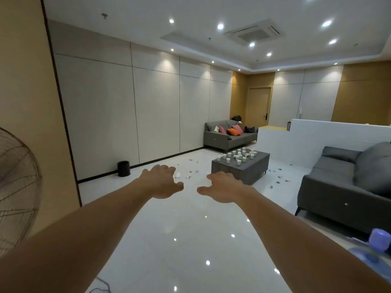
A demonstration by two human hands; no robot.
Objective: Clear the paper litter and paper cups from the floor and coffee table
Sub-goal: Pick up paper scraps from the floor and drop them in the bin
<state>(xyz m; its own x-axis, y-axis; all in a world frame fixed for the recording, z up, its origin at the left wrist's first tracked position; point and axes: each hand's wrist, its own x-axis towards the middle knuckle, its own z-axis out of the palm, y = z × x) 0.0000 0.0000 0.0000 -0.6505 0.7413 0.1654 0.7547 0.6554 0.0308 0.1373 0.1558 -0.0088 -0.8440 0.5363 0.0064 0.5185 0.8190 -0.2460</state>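
Both bare arms reach forward: left hand (pixel 163 182) and right hand (pixel 224 190) spread, palms down, holding nothing. Well ahead, coffee table (pixel 232 174) turns one corner toward the camera; paper cups (pixel 238 162) mostly upright on it, paper litter (pixel 187 177) scattered on the floor (pixel 190 229) around.

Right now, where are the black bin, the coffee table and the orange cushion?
black bin (pixel 123 168): head view, middle of its side.
coffee table (pixel 259 170): head view, its bare side panel.
orange cushion (pixel 232 132): head view, middle of its face.
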